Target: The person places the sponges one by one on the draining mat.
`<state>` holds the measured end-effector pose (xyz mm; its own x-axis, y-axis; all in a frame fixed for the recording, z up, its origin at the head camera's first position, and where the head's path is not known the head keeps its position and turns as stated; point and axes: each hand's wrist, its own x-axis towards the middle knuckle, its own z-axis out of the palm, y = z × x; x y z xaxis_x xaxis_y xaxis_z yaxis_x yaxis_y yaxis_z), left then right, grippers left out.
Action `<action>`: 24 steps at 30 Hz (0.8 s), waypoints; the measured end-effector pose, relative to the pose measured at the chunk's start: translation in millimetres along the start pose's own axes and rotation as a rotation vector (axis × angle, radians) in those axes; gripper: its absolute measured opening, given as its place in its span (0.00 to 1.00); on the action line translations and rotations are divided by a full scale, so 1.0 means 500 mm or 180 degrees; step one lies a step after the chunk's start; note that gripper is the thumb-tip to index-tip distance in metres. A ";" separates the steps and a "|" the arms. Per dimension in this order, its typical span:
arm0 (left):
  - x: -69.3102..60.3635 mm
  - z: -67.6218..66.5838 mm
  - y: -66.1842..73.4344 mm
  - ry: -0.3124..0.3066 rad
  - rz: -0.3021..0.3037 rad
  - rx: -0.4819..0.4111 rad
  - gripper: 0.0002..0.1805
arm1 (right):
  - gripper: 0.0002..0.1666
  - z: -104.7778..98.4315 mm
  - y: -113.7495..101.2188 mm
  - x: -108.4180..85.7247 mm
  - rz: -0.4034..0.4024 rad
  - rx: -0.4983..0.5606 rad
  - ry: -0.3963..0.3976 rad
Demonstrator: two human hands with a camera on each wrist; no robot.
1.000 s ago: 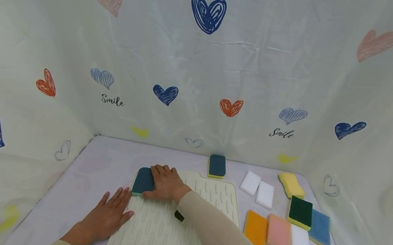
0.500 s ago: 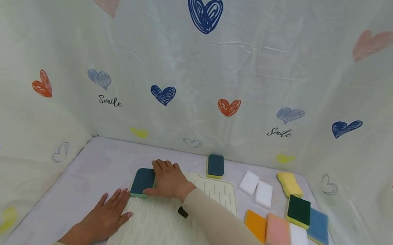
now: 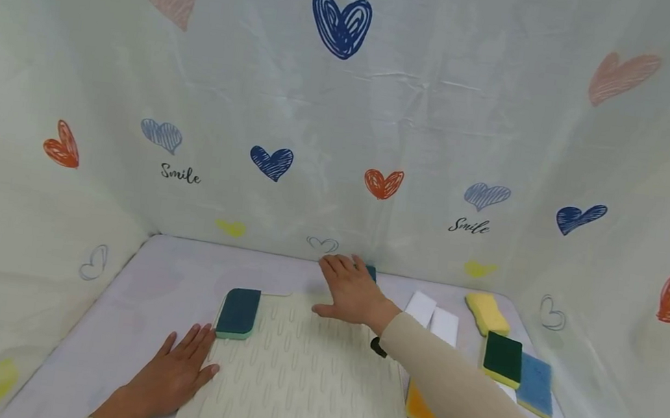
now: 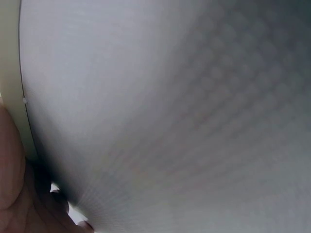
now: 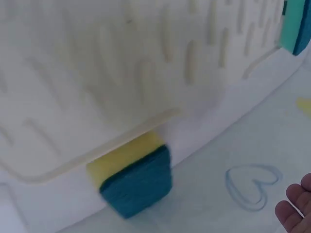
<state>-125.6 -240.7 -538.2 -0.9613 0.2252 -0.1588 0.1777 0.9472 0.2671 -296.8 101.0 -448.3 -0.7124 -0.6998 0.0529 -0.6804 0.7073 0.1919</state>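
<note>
Right grip (image 3: 353, 294) hovers near a two-layered, rough-faced sponge (image 5: 138, 178).

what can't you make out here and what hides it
Head view: most of the back sponge, behind the right hand.
Head view: part of the orange sponge, behind the right sleeve.
Head view: near end of the pale mat, below the bottom edge.
Left wrist view: much of the left hand, past the frame's edge.
</note>
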 end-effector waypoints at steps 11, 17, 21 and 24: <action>0.003 0.003 -0.002 0.0010 -0.0007 -0.0008 0.45 | 0.57 0.005 0.156 -0.072 0.0413 -0.0232 0.0027; 0.000 0.000 -0.003 0.0002 -0.0027 -0.0043 0.46 | 0.55 0.028 0.180 -0.073 0.0493 -0.0244 0.0007; -0.002 -0.002 -0.002 0.0000 -0.0017 -0.0060 0.46 | 0.56 0.048 0.177 -0.069 0.0564 -0.0180 -0.0060; -0.003 -0.003 0.000 0.0005 -0.0013 -0.0073 0.45 | 0.56 0.063 0.171 -0.063 0.0640 -0.0155 -0.0100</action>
<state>-124.2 -241.2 -536.5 -0.9624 0.2208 -0.1584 0.1689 0.9426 0.2880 -337.9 186.8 -464.6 -0.8387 -0.5408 0.0644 -0.5153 0.8262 0.2277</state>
